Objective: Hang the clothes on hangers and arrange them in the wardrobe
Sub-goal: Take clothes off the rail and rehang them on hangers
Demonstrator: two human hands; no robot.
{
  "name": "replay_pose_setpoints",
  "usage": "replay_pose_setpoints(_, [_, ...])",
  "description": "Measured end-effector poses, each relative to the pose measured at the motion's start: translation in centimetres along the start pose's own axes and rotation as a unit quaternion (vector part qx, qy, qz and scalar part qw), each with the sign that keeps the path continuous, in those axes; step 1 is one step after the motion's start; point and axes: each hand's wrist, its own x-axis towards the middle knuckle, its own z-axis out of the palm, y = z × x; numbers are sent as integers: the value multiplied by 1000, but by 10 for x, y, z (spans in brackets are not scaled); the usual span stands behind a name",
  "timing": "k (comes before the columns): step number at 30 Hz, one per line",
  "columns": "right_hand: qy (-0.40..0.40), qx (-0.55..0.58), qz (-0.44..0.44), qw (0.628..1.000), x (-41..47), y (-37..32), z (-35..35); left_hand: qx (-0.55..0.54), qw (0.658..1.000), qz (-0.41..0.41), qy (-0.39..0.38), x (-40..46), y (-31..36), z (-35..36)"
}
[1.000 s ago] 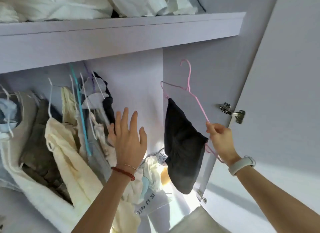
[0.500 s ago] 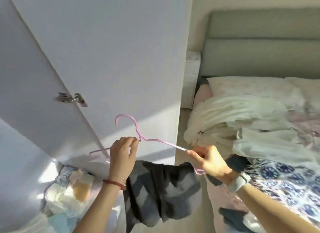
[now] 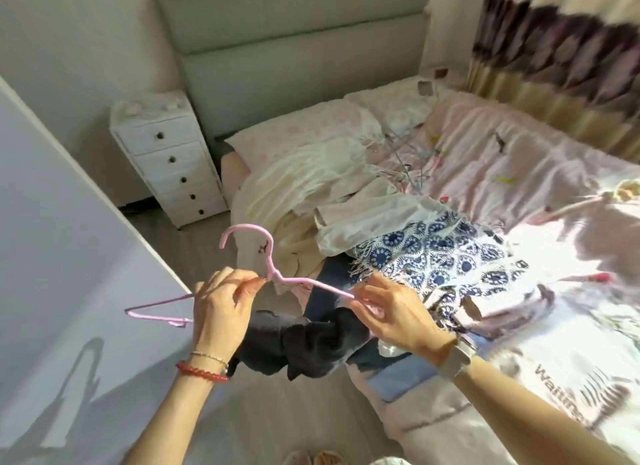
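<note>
We see strong daylight coming from the right of the hands, past the curtain point(image 3: 554, 66), washing the bedspread point(image 3: 571, 256) beside the right hand point(image 3: 394, 312) to near-white glare. Left of the left hand point(image 3: 221, 308), the wardrobe door point(image 3: 69, 256) carries a sharp dark shadow of arms. Motion blur smears the far right edge, and the wide lens bends straight lines near the borders.

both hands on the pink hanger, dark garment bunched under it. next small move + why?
Probably spread the dark garment along the pink hanger before hanging it. The left hand pinches the hanger near the neck, the right hand holds its right arm, and the cloth hangs bunched between them over the floor beside the bed, not spread out.
</note>
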Motion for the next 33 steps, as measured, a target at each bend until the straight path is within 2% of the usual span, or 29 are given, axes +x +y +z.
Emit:
replay_pose_setpoints(3, [20, -35, 19, 999, -9, -17, 6, 23, 997, 77, -21, 15, 9, 6])
replay_pose_setpoints(6, [116, -15, 68, 991, -16, -33, 8, 12, 991, 128, -32, 23, 17, 12])
replay_pose_setpoints(11, [212, -25, 93, 972, -29, -49, -6, -90, 975, 191, -73, 30, 30, 27])
replay_pose_setpoints(17, [231, -75, 106, 964, -45, -61, -25, -222, 950, 158, -152, 30, 45, 44])
replay_pose_setpoints(21, [223, -81, 122, 964, -34, -68, -26, -259, 941, 126, -177, 38, 41, 43])
replay_pose_setpoints(25, [223, -28, 122, 967, -6, -72, -26, -254, 945, 146, -142, 65, 35, 35])
replay_pose_setpoints(29, [247, 63, 111, 961, 31, -66, -28, -197, 958, 196, -74, 105, 35, 31])
replay_pose_setpoints(33, [298, 213, 115, 923, 82, -47, -30, -115, 978, 168, 41, 158, 47, 39])
